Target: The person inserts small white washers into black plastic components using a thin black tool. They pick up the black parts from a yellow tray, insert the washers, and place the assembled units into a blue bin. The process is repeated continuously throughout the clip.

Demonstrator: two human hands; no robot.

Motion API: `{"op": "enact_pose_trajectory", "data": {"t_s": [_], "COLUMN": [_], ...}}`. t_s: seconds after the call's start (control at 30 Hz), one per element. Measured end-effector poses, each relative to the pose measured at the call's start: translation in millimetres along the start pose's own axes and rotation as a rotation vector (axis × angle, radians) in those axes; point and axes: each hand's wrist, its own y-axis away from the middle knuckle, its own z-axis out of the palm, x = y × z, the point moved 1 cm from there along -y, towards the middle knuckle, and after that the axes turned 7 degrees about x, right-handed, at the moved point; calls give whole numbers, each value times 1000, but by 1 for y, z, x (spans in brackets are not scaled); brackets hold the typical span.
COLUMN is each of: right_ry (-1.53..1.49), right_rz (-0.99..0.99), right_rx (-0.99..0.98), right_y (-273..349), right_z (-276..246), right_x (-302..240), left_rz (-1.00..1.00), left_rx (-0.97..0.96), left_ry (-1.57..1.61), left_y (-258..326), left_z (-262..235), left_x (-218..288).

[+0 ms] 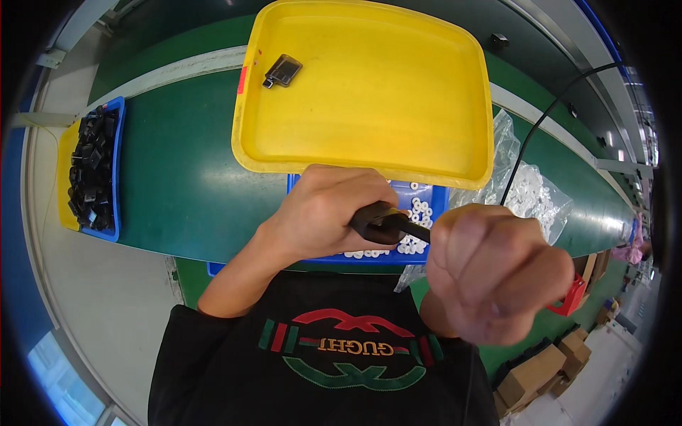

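Observation:
In front of my chest, my left hand [323,213] is closed around a small black plastic part [371,221], which juts out past my thumb and fingers. My right hand [497,270] makes a fist around a corded tool. Its dark thin shaft [418,231] points left and meets the black part; its body is hidden in my fist. A black cord [534,128] runs from behind this fist up to the right. Below and behind my hands lies a blue tray [437,195] with many small white rings [420,210].
Beyond my hands stands a yellow tray [366,168] holding one dark plastic piece [284,70]. A clear bag [529,192] of white pieces lies right. At far left, a blue bin [118,170] is heaped with black parts [91,167]. Cardboard boxes [533,373] sit lower right.

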Motion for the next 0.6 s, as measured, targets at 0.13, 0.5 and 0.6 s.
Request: {"op": "enact_pose_trajectory", "data": {"t_s": [0.13, 0.5, 0.6], "right_ry": [54, -110, -106], "right_rz": [33, -55, -53], "right_rx": [-135, -191, -173], "right_y": [-13, -11, -8], "right_z": [5, 9, 12], "right_x": [-6, 13, 14], "left_rz": [25, 75, 29], "left_rx": [105, 128, 59], "left_ry": [21, 46, 48], "left_y": [6, 9, 8], "left_z": [-4, -3, -6], "left_x": [1, 5, 10]}}
